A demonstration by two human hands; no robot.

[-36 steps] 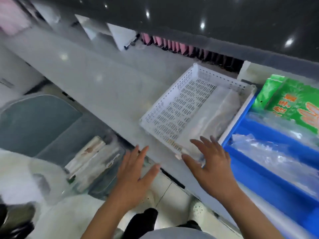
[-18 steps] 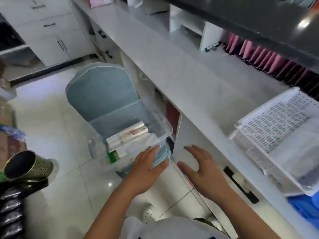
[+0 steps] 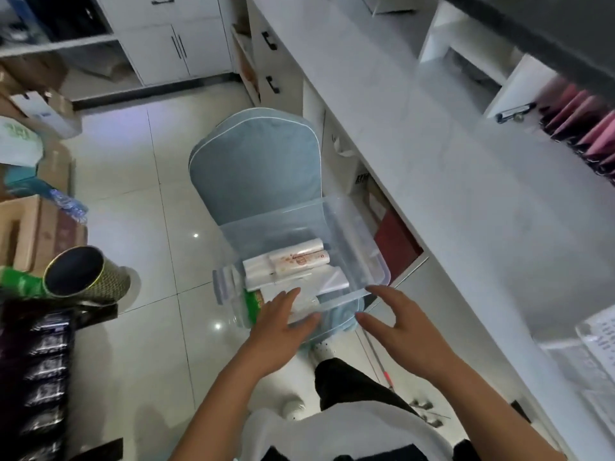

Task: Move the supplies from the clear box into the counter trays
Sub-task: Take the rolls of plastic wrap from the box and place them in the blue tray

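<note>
A clear plastic box stands on the seat of a light blue chair beside the counter. Inside it lie rolls of plastic bags, flat white packets and a green packet. My left hand hovers over the box's near edge with its fingers straight, holding nothing. Just right of the near corner, my right hand is spread and also holds nothing. At the right edge, a corner of the white perforated tray shows on the counter.
The white counter runs along the right, with pink folders and a clipboard clip at its back. Cardboard boxes, a gold-rimmed bin and dark packages crowd the floor at the left.
The view has swung left from the counter trays to the chair. Both hands left the white tray and came down to the near edge of the clear box.
</note>
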